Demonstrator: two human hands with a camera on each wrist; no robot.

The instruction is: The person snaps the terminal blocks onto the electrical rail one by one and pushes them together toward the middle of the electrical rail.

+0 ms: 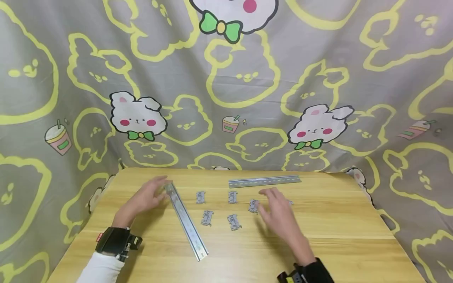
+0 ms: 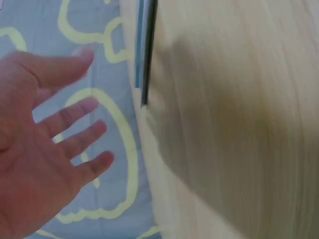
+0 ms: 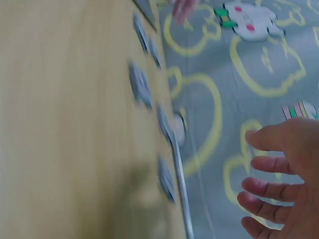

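Observation:
A long metal rail point(image 1: 185, 221) lies diagonally on the wooden table point(image 1: 230, 251). My left hand point(image 1: 148, 196) hovers by the rail's far end with fingers spread and holds nothing; the left wrist view shows its open palm point(image 2: 45, 149). A second rail point(image 1: 264, 181) lies near the table's back edge. Several small grey clip blocks point(image 1: 207, 217) sit between the two rails. My right hand point(image 1: 279, 212) hangs open over the blocks at the right, next to one block point(image 1: 253, 205); its spread fingers point(image 3: 279, 169) grip nothing.
A grey cloth with yellow rabbit outlines point(image 1: 226, 86) hangs behind and around the table. The table's back edge runs just beyond the far rail. Bare wood lies in front of the hands. Both wrist views are blurred.

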